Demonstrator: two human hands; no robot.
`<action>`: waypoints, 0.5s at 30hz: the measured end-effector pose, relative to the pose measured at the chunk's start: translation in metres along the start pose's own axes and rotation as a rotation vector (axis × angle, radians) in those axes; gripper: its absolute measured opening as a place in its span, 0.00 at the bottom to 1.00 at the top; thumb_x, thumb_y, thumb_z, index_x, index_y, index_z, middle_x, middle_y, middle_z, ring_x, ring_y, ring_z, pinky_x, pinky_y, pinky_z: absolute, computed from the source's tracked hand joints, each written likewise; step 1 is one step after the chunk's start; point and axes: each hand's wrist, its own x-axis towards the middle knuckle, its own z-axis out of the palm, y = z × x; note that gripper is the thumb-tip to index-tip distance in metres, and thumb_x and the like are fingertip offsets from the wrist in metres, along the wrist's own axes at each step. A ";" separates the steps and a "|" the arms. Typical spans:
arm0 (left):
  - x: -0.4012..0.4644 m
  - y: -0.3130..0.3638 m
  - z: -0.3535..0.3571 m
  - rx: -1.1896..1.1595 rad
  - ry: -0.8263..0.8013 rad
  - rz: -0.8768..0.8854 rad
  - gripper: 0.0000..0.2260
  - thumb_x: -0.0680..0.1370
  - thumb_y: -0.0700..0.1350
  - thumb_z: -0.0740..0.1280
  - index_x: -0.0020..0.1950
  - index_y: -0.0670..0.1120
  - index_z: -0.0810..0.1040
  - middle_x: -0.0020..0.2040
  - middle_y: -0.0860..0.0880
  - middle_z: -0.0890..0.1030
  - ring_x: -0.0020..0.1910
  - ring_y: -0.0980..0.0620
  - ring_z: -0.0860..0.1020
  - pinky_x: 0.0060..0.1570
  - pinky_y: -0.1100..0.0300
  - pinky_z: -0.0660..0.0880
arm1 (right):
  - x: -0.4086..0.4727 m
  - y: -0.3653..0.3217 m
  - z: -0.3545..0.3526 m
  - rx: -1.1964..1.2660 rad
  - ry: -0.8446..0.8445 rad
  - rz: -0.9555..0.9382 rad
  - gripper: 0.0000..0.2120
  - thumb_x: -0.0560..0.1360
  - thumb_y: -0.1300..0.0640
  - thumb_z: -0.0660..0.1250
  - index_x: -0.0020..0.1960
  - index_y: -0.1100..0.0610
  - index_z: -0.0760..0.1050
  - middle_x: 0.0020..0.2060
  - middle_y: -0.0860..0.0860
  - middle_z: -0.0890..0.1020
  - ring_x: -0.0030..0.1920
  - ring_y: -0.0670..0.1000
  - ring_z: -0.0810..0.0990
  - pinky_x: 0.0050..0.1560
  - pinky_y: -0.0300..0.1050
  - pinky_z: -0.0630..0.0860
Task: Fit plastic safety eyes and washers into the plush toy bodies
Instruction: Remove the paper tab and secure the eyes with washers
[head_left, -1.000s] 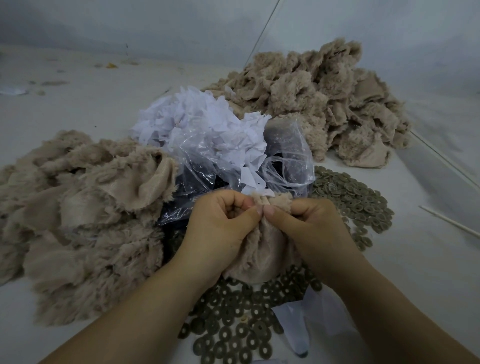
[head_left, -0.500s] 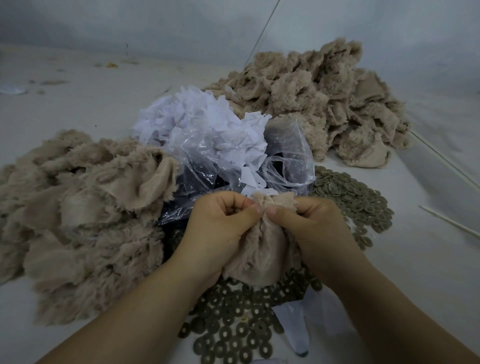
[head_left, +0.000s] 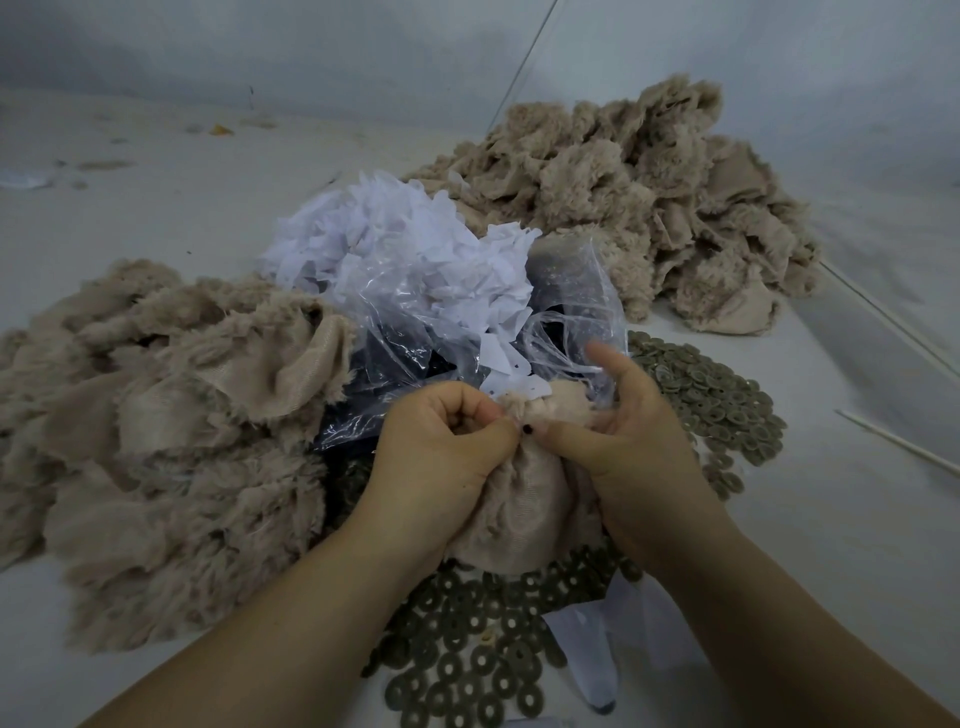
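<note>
Gripping the plush body (head_left: 524, 499) between them, the left hand (head_left: 441, 447) pinches its gathered top. The right hand (head_left: 623, 441) holds its side, thumb beside a black eye (head_left: 527, 429), forefinger raised

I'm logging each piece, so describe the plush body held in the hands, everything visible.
The plush body is beige, bunched with its smooth woven backing mostly outward and fuzzy pile at the edges. The left hand pinches its gathered top; the right hand holds its side, index finger raised. A small black eye shows between the thumbs. Its underside hangs above grey washers.
</note>
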 end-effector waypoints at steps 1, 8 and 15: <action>0.000 0.000 0.000 0.029 0.011 0.027 0.08 0.72 0.34 0.73 0.36 0.43 0.78 0.32 0.46 0.77 0.31 0.53 0.73 0.33 0.60 0.73 | -0.001 -0.001 0.000 -0.054 -0.022 -0.031 0.37 0.71 0.65 0.76 0.70 0.39 0.67 0.35 0.65 0.83 0.37 0.67 0.83 0.41 0.62 0.82; -0.006 0.004 0.000 0.373 0.093 0.483 0.12 0.70 0.39 0.75 0.51 0.48 0.79 0.50 0.53 0.73 0.41 0.56 0.74 0.36 0.72 0.70 | -0.007 -0.008 0.005 -0.375 -0.001 -0.215 0.27 0.72 0.61 0.75 0.65 0.40 0.74 0.24 0.50 0.76 0.23 0.48 0.70 0.24 0.43 0.69; -0.002 0.000 0.000 0.540 0.113 0.564 0.05 0.73 0.37 0.74 0.47 0.45 0.85 0.44 0.54 0.78 0.44 0.62 0.76 0.44 0.76 0.69 | -0.010 -0.010 0.010 -0.526 -0.002 -0.283 0.25 0.72 0.57 0.74 0.65 0.41 0.73 0.26 0.53 0.79 0.23 0.51 0.71 0.23 0.48 0.68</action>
